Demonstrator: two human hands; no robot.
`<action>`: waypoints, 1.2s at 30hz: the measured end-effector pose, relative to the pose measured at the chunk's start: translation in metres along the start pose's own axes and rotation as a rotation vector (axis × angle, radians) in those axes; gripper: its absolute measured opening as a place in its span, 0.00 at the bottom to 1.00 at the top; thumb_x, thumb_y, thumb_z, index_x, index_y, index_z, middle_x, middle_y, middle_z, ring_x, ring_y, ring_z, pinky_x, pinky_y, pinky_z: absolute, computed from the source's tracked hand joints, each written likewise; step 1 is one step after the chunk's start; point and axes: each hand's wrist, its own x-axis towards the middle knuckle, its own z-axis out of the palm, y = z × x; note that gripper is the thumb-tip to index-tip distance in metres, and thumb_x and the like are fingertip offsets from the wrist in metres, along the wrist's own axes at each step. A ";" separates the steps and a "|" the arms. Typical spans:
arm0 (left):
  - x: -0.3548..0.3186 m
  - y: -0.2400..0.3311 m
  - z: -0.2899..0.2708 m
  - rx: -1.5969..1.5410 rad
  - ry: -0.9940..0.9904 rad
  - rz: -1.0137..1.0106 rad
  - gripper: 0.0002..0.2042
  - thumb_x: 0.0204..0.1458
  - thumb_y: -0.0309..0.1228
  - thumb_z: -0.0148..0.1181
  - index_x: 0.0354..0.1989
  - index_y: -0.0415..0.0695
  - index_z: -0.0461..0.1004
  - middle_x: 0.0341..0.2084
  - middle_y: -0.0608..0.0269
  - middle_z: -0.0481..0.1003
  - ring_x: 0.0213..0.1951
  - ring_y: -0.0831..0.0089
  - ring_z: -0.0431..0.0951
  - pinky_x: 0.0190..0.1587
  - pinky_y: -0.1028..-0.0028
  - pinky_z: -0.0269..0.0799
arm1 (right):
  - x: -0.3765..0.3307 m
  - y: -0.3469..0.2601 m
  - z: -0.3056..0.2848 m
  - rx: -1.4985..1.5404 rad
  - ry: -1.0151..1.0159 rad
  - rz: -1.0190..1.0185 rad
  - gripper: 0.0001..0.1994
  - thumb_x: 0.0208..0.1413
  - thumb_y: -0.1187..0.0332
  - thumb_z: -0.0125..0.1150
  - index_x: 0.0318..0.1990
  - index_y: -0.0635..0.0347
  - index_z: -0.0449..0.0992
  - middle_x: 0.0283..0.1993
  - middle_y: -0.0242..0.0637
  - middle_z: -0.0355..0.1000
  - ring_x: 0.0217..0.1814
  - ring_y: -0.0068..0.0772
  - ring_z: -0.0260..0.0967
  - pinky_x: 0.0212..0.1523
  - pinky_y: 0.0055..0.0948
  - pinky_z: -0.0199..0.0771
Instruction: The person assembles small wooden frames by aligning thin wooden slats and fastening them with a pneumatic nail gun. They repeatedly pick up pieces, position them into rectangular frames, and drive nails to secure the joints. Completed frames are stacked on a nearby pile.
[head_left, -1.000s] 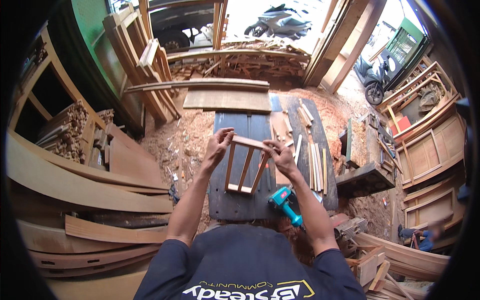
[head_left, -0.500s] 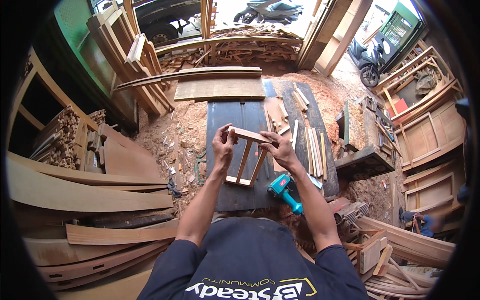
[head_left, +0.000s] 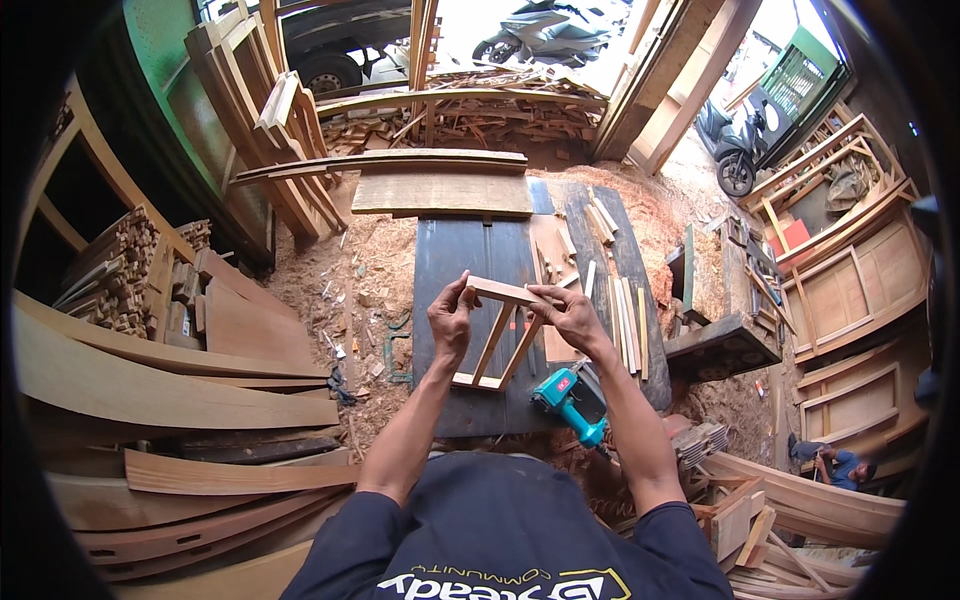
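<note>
Both hands are on a small wooden frame (head_left: 491, 339) made of narrow strips, standing up from the dark worktable (head_left: 455, 255). My left hand (head_left: 450, 320) pinches the left end of its top bar between thumb and fingers. At the bar's other end, my right hand (head_left: 574, 319) is closed on it, fingers over the top and thumb below. Upright strips run down to a bottom bar near the tabletop; the left side is partly hidden by my left hand. A teal nail gun (head_left: 566, 398) lies beside my right forearm, near the table's front edge.
Thin wooden strips (head_left: 626, 322) and short offcuts (head_left: 566, 243) lie on the table's right side. A wide plank (head_left: 440, 193) crosses its far end. Curved boards (head_left: 170, 385) are stacked at left, a metal machine (head_left: 725, 345) stands right, and a person (head_left: 838, 466) sits far right.
The whole view has shifted, so the scene sits slightly lower in the picture. Both hands keep hold of the frame's top bar. The person at far right shows more clearly.
</note>
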 end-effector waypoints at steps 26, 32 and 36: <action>0.000 -0.036 -0.015 -0.049 -0.036 -0.463 0.11 0.62 0.30 0.62 0.47 0.36 0.76 0.32 0.60 0.81 0.31 0.75 0.81 0.32 0.76 0.76 | 0.021 0.065 0.022 0.726 -0.027 0.456 0.18 0.53 0.76 0.71 0.51 0.68 0.74 0.41 0.43 0.79 0.38 0.37 0.81 0.43 0.36 0.86; -0.010 -0.052 -0.024 -0.017 -0.037 -0.488 0.12 0.62 0.30 0.62 0.47 0.34 0.77 0.34 0.59 0.81 0.32 0.74 0.81 0.38 0.73 0.80 | 0.015 0.079 0.032 0.726 -0.001 0.510 0.21 0.53 0.76 0.71 0.54 0.66 0.71 0.44 0.43 0.77 0.41 0.38 0.81 0.47 0.39 0.86; -0.012 -0.056 -0.024 -0.042 -0.038 -0.438 0.13 0.62 0.30 0.62 0.49 0.34 0.76 0.37 0.57 0.81 0.34 0.72 0.82 0.39 0.73 0.81 | 0.015 0.083 0.037 0.676 0.015 0.427 0.22 0.54 0.74 0.72 0.54 0.66 0.72 0.44 0.41 0.77 0.41 0.36 0.80 0.46 0.36 0.85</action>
